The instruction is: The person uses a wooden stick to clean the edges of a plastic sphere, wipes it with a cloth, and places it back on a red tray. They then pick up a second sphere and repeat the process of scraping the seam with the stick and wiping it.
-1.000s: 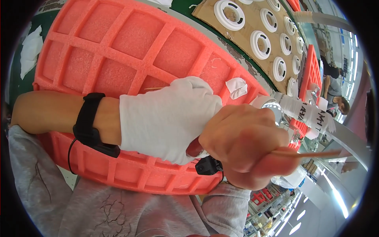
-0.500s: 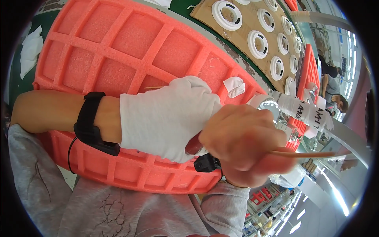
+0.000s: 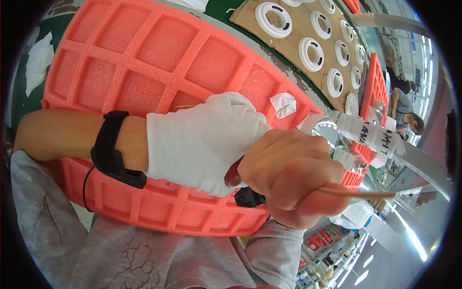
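My left hand, in a white glove, is closed over the red foam tray. What it grips is mostly hidden. Beside its fingers shows a glossy dark red rounded thing, whose kind I cannot tell. My bare right hand presses against the gloved fingers, its own fingers curled round a thin wooden stick that juts out to the right. Another thin light-brown strip pokes out past the glove's far side. A small white cloth piece lies on the tray beyond my hands.
Several white rings rest on a brown cardboard sheet at the far right. A pipe wrapped in white and a clear glass jar stand to the right. A person is in the background.
My right hand has shifted slightly left, and the stick in it has moved left and down. The right hand looks sharper now. My left hand has hardly moved.
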Tool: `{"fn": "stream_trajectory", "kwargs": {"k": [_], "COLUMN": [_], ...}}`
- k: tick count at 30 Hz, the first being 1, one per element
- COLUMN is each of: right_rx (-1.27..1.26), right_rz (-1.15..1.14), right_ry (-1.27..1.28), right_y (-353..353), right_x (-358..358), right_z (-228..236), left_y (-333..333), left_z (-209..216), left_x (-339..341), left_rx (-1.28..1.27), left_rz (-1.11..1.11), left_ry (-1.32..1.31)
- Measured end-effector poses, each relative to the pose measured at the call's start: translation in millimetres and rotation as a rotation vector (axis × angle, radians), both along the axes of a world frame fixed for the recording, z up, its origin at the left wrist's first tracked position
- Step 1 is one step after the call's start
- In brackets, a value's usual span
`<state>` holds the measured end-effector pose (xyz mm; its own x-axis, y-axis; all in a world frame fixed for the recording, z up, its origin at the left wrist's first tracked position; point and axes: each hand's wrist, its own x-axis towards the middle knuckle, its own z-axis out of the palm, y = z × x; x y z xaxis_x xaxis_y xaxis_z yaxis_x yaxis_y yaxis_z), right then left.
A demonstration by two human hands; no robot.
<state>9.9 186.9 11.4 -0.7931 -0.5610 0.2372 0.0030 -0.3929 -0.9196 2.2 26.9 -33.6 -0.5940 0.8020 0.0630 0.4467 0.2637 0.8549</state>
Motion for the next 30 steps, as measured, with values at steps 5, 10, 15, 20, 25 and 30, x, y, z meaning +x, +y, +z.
{"fn": "stream_trajectory", "kwargs": {"k": [5, 10, 15, 20, 25, 30], "right_rx": [-0.082, -0.003, -0.045, -0.015, 0.116, 0.104], "right_rz": [-0.013, 0.001, -0.024, -0.048, -0.044, -0.015], "right_ry": [-0.088, 0.014, -0.061, -0.051, 0.063, -0.005], "right_y": [3, -3, 5, 6, 1, 10], "right_x": [-6, 4, -3, -2, 10, 8], "right_z": [0, 3, -2, -6, -7, -13], "left_y": [1, -5, 1, -7, -3, -3], "left_z": [-7, 2, -5, -16, 3, 4], "left_x": [6, 9, 4, 12, 8, 6], "left_rx": [0.108, 0.061, 0.034, 0.234, 0.247, 0.153], "left_rz": [0.089, 0.064, 0.050, 0.142, 0.177, 0.123], "left_ry": [0.049, -0.008, 0.027, 0.061, 0.112, 0.049]}}
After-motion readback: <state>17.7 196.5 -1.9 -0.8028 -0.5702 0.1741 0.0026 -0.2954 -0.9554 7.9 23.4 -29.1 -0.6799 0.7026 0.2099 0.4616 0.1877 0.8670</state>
